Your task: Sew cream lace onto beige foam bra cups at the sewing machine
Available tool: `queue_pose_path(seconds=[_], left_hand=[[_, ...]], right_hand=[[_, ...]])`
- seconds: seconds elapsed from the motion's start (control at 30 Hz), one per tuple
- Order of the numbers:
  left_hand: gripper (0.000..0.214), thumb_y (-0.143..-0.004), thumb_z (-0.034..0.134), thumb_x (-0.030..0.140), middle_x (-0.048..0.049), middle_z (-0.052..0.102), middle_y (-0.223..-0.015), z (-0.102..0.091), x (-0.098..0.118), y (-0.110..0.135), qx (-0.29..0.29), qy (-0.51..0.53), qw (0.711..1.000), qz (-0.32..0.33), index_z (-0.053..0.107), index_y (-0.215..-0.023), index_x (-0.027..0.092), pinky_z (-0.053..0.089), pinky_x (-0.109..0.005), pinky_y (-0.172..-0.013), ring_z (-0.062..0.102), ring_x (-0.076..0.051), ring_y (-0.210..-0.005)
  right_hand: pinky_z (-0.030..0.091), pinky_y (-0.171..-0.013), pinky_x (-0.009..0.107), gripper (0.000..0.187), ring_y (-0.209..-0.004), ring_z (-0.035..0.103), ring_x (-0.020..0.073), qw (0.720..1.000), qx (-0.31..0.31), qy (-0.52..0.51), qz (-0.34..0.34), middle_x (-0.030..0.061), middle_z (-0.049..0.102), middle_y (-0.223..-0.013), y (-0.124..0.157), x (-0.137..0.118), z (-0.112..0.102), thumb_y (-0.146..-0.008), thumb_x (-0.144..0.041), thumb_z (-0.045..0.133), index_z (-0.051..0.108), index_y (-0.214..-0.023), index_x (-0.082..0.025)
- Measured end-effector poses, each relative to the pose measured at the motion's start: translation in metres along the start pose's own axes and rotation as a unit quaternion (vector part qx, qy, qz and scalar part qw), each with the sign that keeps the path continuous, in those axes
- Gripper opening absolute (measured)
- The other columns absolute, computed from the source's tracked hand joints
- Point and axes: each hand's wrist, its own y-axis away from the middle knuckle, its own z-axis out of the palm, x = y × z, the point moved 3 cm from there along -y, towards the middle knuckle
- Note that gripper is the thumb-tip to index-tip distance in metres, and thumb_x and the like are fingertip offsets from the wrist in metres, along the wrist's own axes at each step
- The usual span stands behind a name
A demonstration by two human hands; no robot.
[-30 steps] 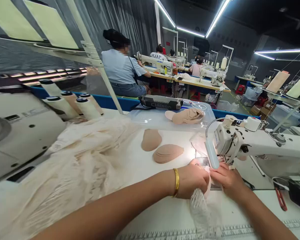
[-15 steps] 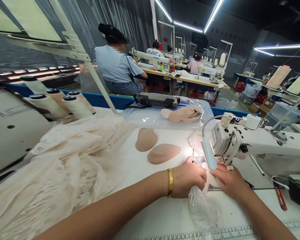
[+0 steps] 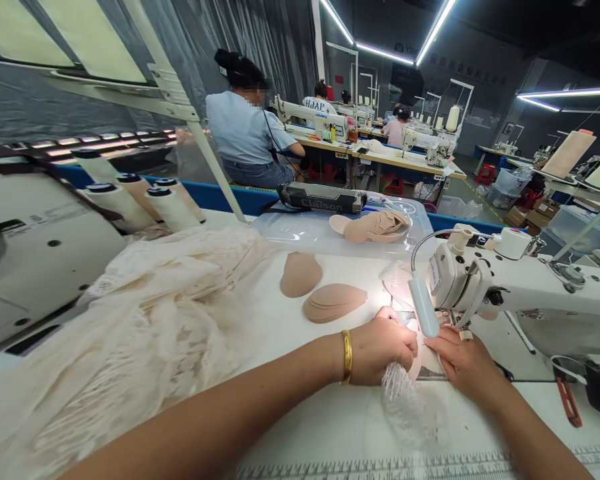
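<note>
My left hand, with a gold bangle at the wrist, is closed round a strip of white lace that hangs toward me from under the fingers. Beneath the head of a white sewing machine lies a pale pink fabric piece, partly covered by my left fingers. My right hand rests to the right of it, fingers stretched flat on the work beside the presser foot. A small lamp lights this spot. The needle is hidden from me. Behind the hands sits another pink lace-covered piece.
Beige oval pads and a rounded beige pad lie left of the machine. Sheer cream fabric spreads over the left side. More pads rest on a plastic lid. Red-handled snips lie at right. A co-worker sits ahead.
The whole view has shifted slightly, so things appear a little farther right. Both hands keep nearly the same place at the machine, and the lace still hangs from my left hand.
</note>
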Motion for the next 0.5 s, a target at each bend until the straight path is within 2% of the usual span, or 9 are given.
queue_pose_path(seconds=[0.13,0.27,0.37,0.5], left_hand=[[0.008,-0.079,0.074,0.019,0.0013,0.078,-0.105,-0.001,-0.005,-0.002,0.024,-0.007,1.0,-0.007,0.072,-0.072,0.023,0.035,-0.039,-0.092,0.068,-0.019,-0.089],[0.011,-0.081,0.072,0.019,0.0019,0.079,-0.103,-0.002,-0.007,-0.004,0.039,-0.017,0.999,0.002,0.07,-0.071,0.022,0.036,-0.037,-0.087,0.068,-0.019,-0.087],[0.013,-0.077,0.068,0.012,0.0027,0.078,-0.089,-0.002,-0.007,-0.004,0.046,-0.058,0.997,0.013,0.064,-0.068,0.021,0.034,-0.037,-0.082,0.065,-0.018,-0.078],[0.017,-0.068,0.064,0.003,0.003,0.072,-0.073,-0.003,-0.005,-0.005,0.056,-0.125,0.99,0.025,0.059,-0.068,0.02,0.032,-0.037,-0.077,0.058,-0.016,-0.066]], right_hand=[[0.046,-0.066,0.028,0.041,-0.092,0.067,0.0223,1.0,-0.004,0.002,-0.002,0.0026,0.078,-0.104,0.003,0.001,0.001,-0.09,-0.001,0.044,0.069,-0.111,-0.025],[0.047,-0.067,0.028,0.038,-0.088,0.065,0.0208,1.0,0.003,-0.004,-0.017,0.0045,0.077,-0.101,0.005,-0.001,0.0,-0.092,-0.002,0.044,0.069,-0.11,-0.024],[0.048,-0.071,0.029,0.034,-0.086,0.062,0.0195,0.998,-0.014,-0.042,-0.037,0.0036,0.077,-0.105,0.003,-0.006,-0.003,-0.095,-0.003,0.046,0.068,-0.108,-0.025],[0.047,-0.069,0.03,0.031,-0.084,0.061,0.0187,0.994,-0.047,-0.077,-0.055,0.0034,0.077,-0.106,0.0,-0.014,-0.008,-0.098,-0.005,0.046,0.068,-0.107,-0.024]])
